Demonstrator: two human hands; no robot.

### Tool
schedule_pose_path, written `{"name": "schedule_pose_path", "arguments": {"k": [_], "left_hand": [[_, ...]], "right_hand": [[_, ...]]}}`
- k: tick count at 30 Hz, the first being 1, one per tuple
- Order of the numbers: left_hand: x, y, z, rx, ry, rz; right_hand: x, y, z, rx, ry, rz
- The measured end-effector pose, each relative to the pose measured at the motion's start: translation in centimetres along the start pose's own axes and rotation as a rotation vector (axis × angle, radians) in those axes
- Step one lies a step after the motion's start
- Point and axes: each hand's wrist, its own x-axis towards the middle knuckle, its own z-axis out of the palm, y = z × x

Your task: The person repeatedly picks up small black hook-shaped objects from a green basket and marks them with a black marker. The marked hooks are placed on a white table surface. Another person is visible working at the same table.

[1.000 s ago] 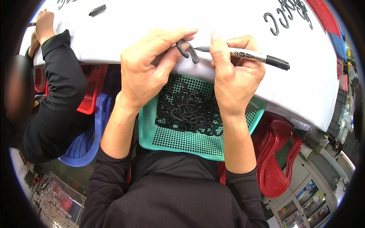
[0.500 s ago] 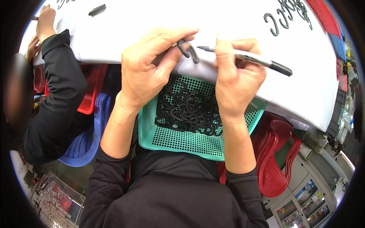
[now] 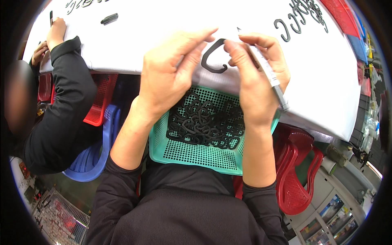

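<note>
Over the table's near edge, a black C-shaped hook [image 3: 207, 61] is pinched at one side between the thumb and fingers of my right hand [image 3: 261, 77]. That hand also keeps a white-and-grey marker pen [image 3: 266, 67], its tip pointing away and its dark end slanting back toward me. My left hand [image 3: 167, 69] is just left of the hook, thumb and fingertips parted, with nothing visible between them. Below my hands, a green mesh basket [image 3: 196, 157] at my lap holds a heap of similar black hooks [image 3: 200, 122].
Several hooks [image 3: 294, 18] lie in a row on the white-covered table [image 3: 139, 24] at far right. A black pen cap [image 3: 109, 18] lies at far left. Beside me on the left, a co-worker's hand [image 3: 56, 32] holds a pen. A red chair [image 3: 296, 192] stands right.
The hook has passed from my left fingers to my right hand and turned. The marker has swung from pointing left to pointing away. My left fingers have come off the hook.
</note>
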Motion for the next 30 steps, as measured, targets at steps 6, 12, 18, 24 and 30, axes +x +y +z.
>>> {"name": "schedule_pose_path", "arguments": {"k": [6, 12, 18, 24, 30], "left_hand": [[0.2, 0.1, -0.4, 0.011, 0.014, 0.284], [0.2, 0.2, -0.2, -0.019, 0.076, 0.13], [-0.5, -0.3, 0.5, -0.038, 0.063, -0.214], [-0.3, -0.2, 0.5, -0.005, 0.073, -0.221], [-0.2, -0.2, 0.8, 0.01, 0.104, -0.219]], "right_hand": [[0.6, -0.4, -1.7, 0.497, -0.121, 0.457], [0.3, -1.5, -1.1, 0.225, 0.012, 0.303], [-0.6, -0.6, -0.9, 0.103, 0.109, 0.238], [-1.4, 0.3, 0.6, 0.003, 0.119, 0.081], [-1.3, 1.5, 1.2, -0.074, 0.131, -0.006]]}}
